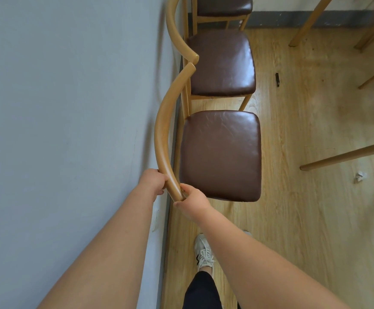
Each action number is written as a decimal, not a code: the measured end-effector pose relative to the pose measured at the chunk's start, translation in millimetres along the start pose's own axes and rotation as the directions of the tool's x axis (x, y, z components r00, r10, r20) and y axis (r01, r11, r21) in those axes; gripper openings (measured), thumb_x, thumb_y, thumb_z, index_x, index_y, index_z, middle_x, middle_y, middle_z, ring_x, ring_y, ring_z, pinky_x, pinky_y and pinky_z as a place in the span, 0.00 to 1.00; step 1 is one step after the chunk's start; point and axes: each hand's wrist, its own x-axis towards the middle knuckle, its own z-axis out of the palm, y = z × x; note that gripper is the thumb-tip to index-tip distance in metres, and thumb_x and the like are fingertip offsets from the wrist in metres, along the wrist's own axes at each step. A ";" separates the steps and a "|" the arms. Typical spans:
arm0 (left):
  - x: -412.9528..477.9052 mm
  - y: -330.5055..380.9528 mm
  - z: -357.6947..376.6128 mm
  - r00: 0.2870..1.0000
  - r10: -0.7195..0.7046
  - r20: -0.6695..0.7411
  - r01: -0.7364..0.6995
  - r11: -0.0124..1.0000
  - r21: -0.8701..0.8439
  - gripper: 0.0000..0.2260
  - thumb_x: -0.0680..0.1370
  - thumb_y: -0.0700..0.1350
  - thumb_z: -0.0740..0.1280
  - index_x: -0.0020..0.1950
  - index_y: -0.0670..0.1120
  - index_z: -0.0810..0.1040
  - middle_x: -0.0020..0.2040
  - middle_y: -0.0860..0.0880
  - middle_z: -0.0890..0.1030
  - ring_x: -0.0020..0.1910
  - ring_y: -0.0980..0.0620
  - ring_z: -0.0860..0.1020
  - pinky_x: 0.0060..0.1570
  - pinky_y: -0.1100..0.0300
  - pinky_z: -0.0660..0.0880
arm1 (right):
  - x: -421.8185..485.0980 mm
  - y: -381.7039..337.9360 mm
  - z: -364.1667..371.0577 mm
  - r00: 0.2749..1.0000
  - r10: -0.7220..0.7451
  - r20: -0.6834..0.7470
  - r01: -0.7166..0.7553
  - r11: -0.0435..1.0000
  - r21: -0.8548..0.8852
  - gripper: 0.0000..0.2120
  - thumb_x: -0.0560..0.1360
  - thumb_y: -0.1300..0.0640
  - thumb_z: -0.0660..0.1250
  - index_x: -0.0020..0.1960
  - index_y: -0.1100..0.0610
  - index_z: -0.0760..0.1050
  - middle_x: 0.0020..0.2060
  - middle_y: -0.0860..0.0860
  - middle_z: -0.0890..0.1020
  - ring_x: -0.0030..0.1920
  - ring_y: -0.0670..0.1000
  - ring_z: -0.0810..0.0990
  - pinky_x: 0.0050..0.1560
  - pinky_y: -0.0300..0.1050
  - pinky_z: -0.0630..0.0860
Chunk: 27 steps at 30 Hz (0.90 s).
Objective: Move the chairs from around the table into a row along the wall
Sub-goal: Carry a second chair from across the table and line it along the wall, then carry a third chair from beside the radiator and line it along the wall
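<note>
Three wooden chairs with brown padded seats stand in a row along the grey wall (pixel 70 108) on my left. The nearest chair (pixel 220 155) has a curved wooden backrest (pixel 162 130) against the wall. My left hand (pixel 153 182) grips the near end of that backrest from the wall side. My right hand (pixel 191 201) holds the same end from the seat side. The second chair (pixel 221 63) stands just beyond, its backrest tip almost touching the first one's. Of the third chair (pixel 224 5), only the seat shows at the top edge.
Wooden table legs (pixel 346 155) slant across the floor at the right and upper right. A crumpled white scrap (pixel 360 176) and a small dark object (pixel 277 79) lie on the wood floor (pixel 304 219). My foot in a white sneaker (pixel 203 253) stands beside the wall.
</note>
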 end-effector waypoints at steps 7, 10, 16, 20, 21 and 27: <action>-24.6 13.3 -3.8 0.982 0.122 -0.148 -0.070 0.946 0.316 0.14 0.79 0.40 0.61 0.63 0.40 0.74 0.48 0.43 0.76 0.48 0.42 0.78 0.48 0.51 0.76 | -27.3 0.9 -53.3 0.986 0.087 -0.144 -0.103 0.989 -0.110 0.22 0.78 0.59 0.64 0.71 0.55 0.69 0.63 0.55 0.77 0.60 0.56 0.77 0.57 0.46 0.74; -46.1 29.1 11.4 0.969 0.196 -0.149 -0.123 0.910 0.395 0.15 0.78 0.41 0.61 0.64 0.41 0.74 0.55 0.42 0.78 0.51 0.41 0.78 0.45 0.53 0.74 | -47.0 8.5 -83.1 0.969 0.096 -0.227 -0.119 0.989 -0.090 0.18 0.78 0.59 0.63 0.67 0.56 0.73 0.60 0.54 0.79 0.58 0.56 0.78 0.56 0.46 0.75; -107.0 69.6 83.6 0.948 0.291 0.129 -0.317 0.825 0.467 0.16 0.79 0.41 0.63 0.65 0.39 0.74 0.64 0.41 0.76 0.58 0.41 0.75 0.51 0.57 0.68 | -102.4 47.2 -152.6 0.920 0.162 -0.357 -0.151 0.987 0.060 0.13 0.78 0.63 0.60 0.58 0.56 0.79 0.58 0.54 0.81 0.55 0.55 0.78 0.49 0.41 0.72; -164.4 101.5 146.1 0.885 0.369 0.284 -0.465 0.723 0.511 0.15 0.80 0.41 0.62 0.66 0.39 0.74 0.64 0.41 0.77 0.63 0.42 0.75 0.60 0.54 0.71 | -152.1 85.0 -216.0 0.864 0.210 -0.457 -0.162 0.976 0.143 0.13 0.77 0.62 0.64 0.60 0.58 0.79 0.59 0.55 0.80 0.60 0.55 0.77 0.51 0.41 0.70; -178.5 108.2 162.4 0.868 0.386 0.314 -0.497 0.700 0.512 0.15 0.80 0.41 0.62 0.66 0.39 0.75 0.64 0.42 0.77 0.63 0.42 0.75 0.60 0.54 0.71 | -164.8 95.2 -231.4 0.851 0.221 -0.477 -0.160 0.973 0.165 0.13 0.76 0.62 0.65 0.60 0.58 0.79 0.59 0.55 0.80 0.60 0.55 0.77 0.51 0.41 0.71; -259.4 133.1 276.4 0.776 0.438 0.454 -0.627 0.612 0.482 0.13 0.79 0.42 0.64 0.62 0.42 0.79 0.60 0.43 0.80 0.60 0.43 0.78 0.61 0.53 0.74 | -236.3 160.9 -318.1 0.774 0.265 -0.575 -0.094 0.946 0.309 0.15 0.74 0.60 0.70 0.60 0.58 0.79 0.60 0.55 0.81 0.60 0.54 0.78 0.60 0.45 0.73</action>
